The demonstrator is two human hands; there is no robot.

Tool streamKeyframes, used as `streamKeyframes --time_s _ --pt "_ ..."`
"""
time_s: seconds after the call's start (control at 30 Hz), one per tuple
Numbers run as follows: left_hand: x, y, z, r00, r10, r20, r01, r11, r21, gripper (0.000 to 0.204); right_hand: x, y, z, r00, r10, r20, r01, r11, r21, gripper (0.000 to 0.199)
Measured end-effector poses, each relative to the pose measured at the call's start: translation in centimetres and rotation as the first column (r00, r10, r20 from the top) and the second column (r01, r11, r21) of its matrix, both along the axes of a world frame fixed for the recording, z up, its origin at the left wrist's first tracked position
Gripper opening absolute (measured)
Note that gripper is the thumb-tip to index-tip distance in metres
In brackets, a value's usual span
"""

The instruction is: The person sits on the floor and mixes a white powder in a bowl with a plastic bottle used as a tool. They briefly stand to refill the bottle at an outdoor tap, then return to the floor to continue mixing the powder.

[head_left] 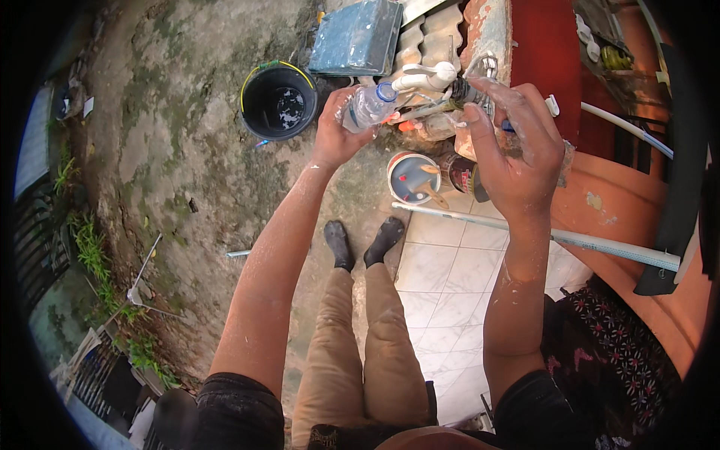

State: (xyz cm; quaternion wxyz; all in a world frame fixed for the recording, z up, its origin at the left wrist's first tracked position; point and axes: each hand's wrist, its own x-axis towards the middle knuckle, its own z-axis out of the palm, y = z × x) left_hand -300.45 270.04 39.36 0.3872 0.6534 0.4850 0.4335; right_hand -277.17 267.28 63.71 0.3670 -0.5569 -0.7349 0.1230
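Note:
My left hand (pixel 337 133) is wrapped round a clear plastic bottle (pixel 367 106), which tilts with its blue-rimmed neck up and to the right. My right hand (pixel 523 142) is raised at the right with whitish smears on the skin. Its thumb and fingers are apart and curved, near a metal tap (pixel 487 64). A small blue bit shows in the gap between them; whether it is in the hand or behind it I cannot tell. A white plastic fitting (pixel 435 76) lies just beyond the bottle's mouth.
A black bucket (pixel 278 101) holding some liquid stands left of the bottle. A paint pail (pixel 412 178) with brushes and a dark can (pixel 459 174) sit below the hands. A long pipe (pixel 585 239) crosses the white tiles (pixel 442 289). A blue box (pixel 355 37) lies beyond.

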Motion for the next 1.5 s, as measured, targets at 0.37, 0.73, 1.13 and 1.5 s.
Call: streamKeyframes --time_s 0.37,0.73,1.13,1.5 --pt "0.0 0.6 -1.7 0.999 -0.020 -0.042 0.020 1.000 -0.019 0.074 -2.9 -12.5 -6.5 0.963 -0.148 -0.227 0.082 0.958 -0.276 0.027" --pt "1.9 2.8 -5.7 0.982 -0.095 0.162 0.132 0.961 -0.241 0.083 -2.0 -16.9 -8.5 0.957 -0.199 -0.212 0.090 0.896 -0.436 0.025" --pt "5.1 5.1 -4.2 0.929 0.186 0.320 0.084 0.735 -0.673 0.064 -3.8 -17.2 -9.8 0.928 -0.211 -0.308 0.039 0.875 -0.482 0.016" --pt "2.8 2.8 -0.7 0.946 0.304 0.110 -0.155 0.725 -0.671 0.078 -8.9 -3.2 -21.4 0.817 -0.475 -0.327 0.132 0.705 -0.697 0.040"
